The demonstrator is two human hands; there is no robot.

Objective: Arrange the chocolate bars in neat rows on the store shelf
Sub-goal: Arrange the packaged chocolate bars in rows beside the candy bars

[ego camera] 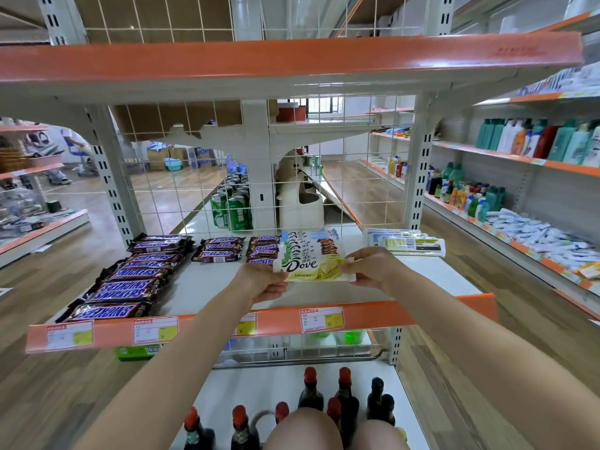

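I had both hands on the front bar of a fanned stack of Dove bars (308,258): my left hand (264,280) pinched its left end, thumb on top and fingers curled under, and my right hand (370,266) pinched the right end the same way. The word "Dove" read plainly in dark script on the pale yellow and white wrapper, with a line of small characters below it that I could not make out. Behind it the other Dove wrappers overlapped toward the wire grid back (181,177), in green, blue and brown. The stack lay on the white shelf (438,274), right of centre. To the left lay the Snickers bars: a long overlapping row (130,280) running from the front edge to the back, then two short piles, one (219,250) in the middle and one (262,250) touching the Dove stack; "SNICKERS" read upside down from where I looked. At the right rear lay a small pile of white and blue packets (406,243), print too small to read. The orange shelf edge (211,326) carried price tags (321,319) with a yellow patch each, writing blurred; my left forearm covered part of one tag. Beyond the grid stood green cans (232,207). Below were dark bottles with red caps (310,389).
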